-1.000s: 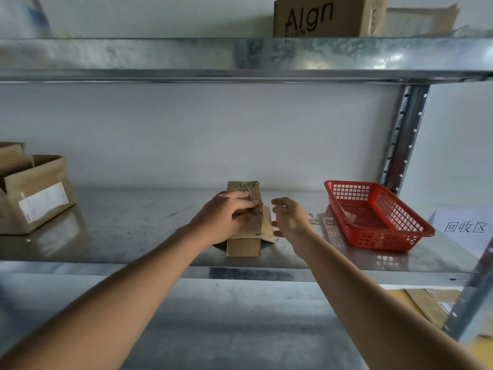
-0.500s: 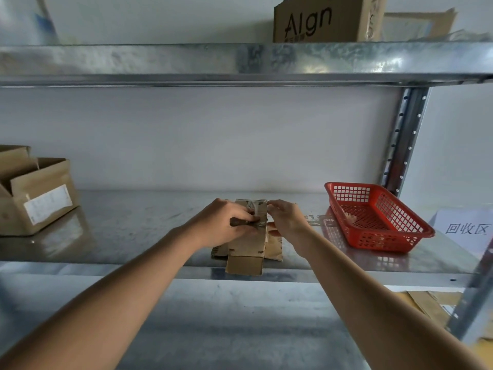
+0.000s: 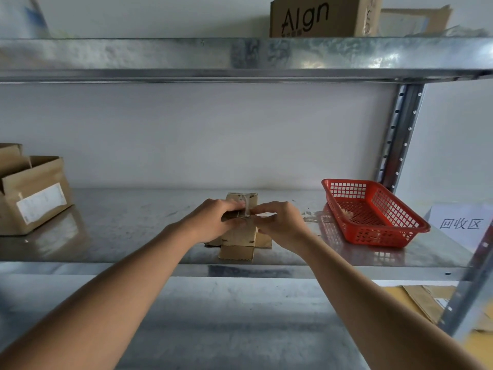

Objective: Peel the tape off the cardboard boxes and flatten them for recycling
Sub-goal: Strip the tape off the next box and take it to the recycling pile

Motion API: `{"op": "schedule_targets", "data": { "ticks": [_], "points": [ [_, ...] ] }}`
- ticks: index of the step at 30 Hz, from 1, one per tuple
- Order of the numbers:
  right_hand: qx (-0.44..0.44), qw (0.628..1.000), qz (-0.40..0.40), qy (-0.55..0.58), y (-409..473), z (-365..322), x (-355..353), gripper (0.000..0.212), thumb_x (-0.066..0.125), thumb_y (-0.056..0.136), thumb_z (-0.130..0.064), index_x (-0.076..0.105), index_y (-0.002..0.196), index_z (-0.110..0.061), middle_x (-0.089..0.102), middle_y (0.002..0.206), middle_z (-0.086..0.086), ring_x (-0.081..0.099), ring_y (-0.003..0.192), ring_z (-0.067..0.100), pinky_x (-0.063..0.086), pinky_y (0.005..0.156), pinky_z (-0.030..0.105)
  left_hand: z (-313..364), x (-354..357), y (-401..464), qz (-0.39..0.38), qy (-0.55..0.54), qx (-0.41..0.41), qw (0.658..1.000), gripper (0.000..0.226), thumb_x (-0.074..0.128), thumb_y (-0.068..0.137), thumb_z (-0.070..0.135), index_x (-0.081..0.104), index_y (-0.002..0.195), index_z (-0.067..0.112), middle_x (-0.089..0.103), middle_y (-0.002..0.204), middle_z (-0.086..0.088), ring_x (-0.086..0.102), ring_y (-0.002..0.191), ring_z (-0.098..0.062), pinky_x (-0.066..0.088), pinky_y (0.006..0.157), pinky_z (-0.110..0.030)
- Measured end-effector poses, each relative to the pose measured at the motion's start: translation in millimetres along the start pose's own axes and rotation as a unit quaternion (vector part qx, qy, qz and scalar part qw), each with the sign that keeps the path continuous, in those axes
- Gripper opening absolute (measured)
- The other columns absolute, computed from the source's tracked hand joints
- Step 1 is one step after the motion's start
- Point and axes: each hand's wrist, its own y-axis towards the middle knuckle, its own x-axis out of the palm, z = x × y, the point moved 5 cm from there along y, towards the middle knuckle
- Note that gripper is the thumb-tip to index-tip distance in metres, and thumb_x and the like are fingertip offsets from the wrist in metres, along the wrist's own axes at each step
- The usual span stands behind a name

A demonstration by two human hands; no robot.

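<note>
Steel shelf (image 3: 120,231), scuffed and reflective, white wall behind. Small box (image 3: 241,236) at centre, near the front edge, flaps splayed out on the metal. Left hand (image 3: 213,222) at its 9 o'clock, fingers curled over the top and gripping it. Right hand (image 3: 280,222) at 3 o'clock, fingertips pinching the pale tape (image 3: 246,206) that runs up the box's middle. Red basket (image 3: 373,212) at 3 o'clock on the shelf, well apart from the box. Open carton (image 3: 32,193) with white label at 9 o'clock. Upper shelf (image 3: 186,57) at 12 o'clock carries a printed carton (image 3: 320,17). Paper sign (image 3: 461,222) at far right, beyond the upright.
</note>
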Motion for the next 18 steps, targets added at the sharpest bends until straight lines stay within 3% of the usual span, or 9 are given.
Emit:
{"op": "schedule_targets", "data": {
  "ticks": [2,4,8,11,15,18],
  "points": [
    [-0.053,0.996,-0.001,-0.066,-1.7,-2.8,-0.1,0.027,0.086,0.083,-0.026,0.080,0.109,-0.021,0.076,0.103,-0.005,0.073,0.079,0.005,0.058,0.072,0.016,2.1,1.8,1.7,0.013,0.017,0.006,1.000,0.046,0.070,0.098,0.036,0.062,0.142,0.029,0.059,0.146,0.011,0.053,0.136,-0.010,0.040,0.112,-0.023],
    [-0.089,0.992,0.009,-0.094,-3.5,-6.2,-1.8,0.034,0.090,0.080,-0.022,0.080,0.111,-0.014,0.075,0.105,-0.002,0.071,0.077,0.004,0.053,0.071,0.008,1.5,1.9,5.5,0.001,0.028,-0.003,1.000,0.048,0.072,0.096,0.040,0.063,0.141,0.028,0.058,0.148,0.011,0.052,0.138,-0.011,0.037,0.114,-0.024],
    [-0.116,0.982,0.022,-0.146,-2.7,-9.7,-3.5,0.031,0.087,0.081,-0.015,0.080,0.111,-0.014,0.078,0.100,0.003,0.073,0.084,0.013,0.057,0.086,0.025,-4.9,-1.7,10.1,-0.045,0.033,-0.021,0.998,0.055,0.077,0.092,0.039,0.060,0.144,0.031,0.052,0.152,0.012,0.045,0.144,-0.011,0.032,0.123,-0.034],
    [-0.147,0.974,0.039,-0.171,-5.0,-9.3,-2.0,0.020,0.080,0.086,-0.010,0.082,0.105,-0.016,0.079,0.092,0.004,0.072,0.085,0.022,0.057,0.084,0.039,-9.8,1.1,9.5,-0.039,0.025,-0.013,0.999,0.057,0.079,0.091,0.033,0.060,0.144,0.030,0.050,0.154,0.013,0.043,0.145,-0.010,0.031,0.124,-0.036],
    [-0.131,0.975,0.097,-0.150,-10.5,1.8,-1.0,0.016,0.079,0.088,-0.014,0.082,0.104,-0.015,0.080,0.091,-0.002,0.075,0.086,0.015,0.058,0.079,0.028,-11.6,4.0,10.0,-0.035,0.027,0.002,0.999,0.059,0.079,0.091,0.031,0.058,0.146,0.029,0.048,0.156,0.013,0.041,0.146,-0.007,0.029,0.125,-0.034],
    [-0.108,0.978,0.123,-0.128,-11.9,10.5,1.7,0.006,0.080,0.087,-0.017,0.083,0.092,-0.019,0.079,0.081,-0.006,0.072,0.074,0.011,0.057,0.069,0.031,-10.4,4.8,8.6,-0.037,0.044,0.013,0.998,0.067,0.082,0.088,0.031,0.055,0.149,0.026,0.046,0.158,0.011,0.040,0.146,-0.008,0.027,0.124,-0.028]
  ]
}}
